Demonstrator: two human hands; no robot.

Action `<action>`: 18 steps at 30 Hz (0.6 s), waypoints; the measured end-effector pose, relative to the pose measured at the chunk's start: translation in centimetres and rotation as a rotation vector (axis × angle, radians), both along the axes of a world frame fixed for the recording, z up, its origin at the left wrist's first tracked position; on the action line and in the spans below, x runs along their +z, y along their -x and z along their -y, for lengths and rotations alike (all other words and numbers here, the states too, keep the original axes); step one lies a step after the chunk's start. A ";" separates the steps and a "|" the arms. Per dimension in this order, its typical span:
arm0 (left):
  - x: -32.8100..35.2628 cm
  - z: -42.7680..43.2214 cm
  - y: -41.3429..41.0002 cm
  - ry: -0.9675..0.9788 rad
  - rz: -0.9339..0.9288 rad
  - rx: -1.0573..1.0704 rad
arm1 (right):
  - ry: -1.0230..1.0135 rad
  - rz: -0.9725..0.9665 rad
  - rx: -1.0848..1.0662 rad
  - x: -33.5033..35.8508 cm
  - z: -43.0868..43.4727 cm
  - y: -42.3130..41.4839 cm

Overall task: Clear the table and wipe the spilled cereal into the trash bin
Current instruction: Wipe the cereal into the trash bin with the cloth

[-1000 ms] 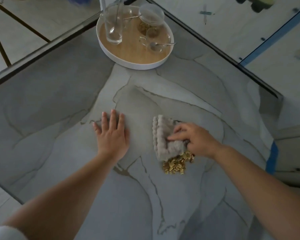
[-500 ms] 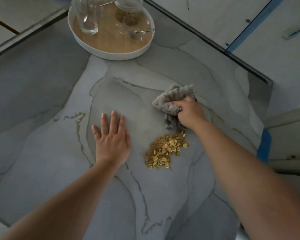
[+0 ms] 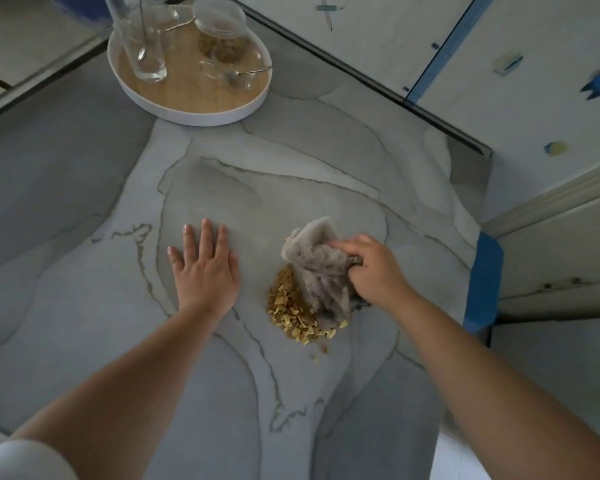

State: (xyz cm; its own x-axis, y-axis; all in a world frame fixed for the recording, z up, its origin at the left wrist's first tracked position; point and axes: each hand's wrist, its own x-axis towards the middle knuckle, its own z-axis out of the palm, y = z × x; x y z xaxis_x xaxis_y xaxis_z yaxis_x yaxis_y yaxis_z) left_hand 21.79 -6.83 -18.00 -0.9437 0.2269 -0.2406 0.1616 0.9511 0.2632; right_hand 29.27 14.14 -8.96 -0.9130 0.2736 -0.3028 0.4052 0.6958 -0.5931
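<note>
A person's left hand [image 3: 205, 268] lies flat on the grey marbled table [image 3: 84, 202], fingers straight, holding nothing. At its 3 o'clock, the right hand [image 3: 374, 268] grips a bunched grey cloth [image 3: 317, 271], fingers curled into it, the cloth draped over the 2 o'clock side of a heap of spilled cereal [image 3: 291, 313]. Toward 12 o'clock, a round white tray [image 3: 194, 112] carries a tall glass [image 3: 142, 46], a lidded jar [image 3: 222, 32] and a small cup [image 3: 236, 72].
</note>
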 end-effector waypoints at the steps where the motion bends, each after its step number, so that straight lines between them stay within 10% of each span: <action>1: 0.0 0.0 -0.1 -0.002 0.006 0.011 | 0.009 -0.073 -0.055 1.0 -0.3 0.4; 7: 0.1 -0.6 -0.6 -0.021 0.005 0.036 | -0.243 -0.300 -0.057 3.3 -3.4 6.1; 18: -0.3 -0.6 -0.2 0.003 0.008 0.023 | -0.283 0.120 0.419 -4.3 1.0 10.4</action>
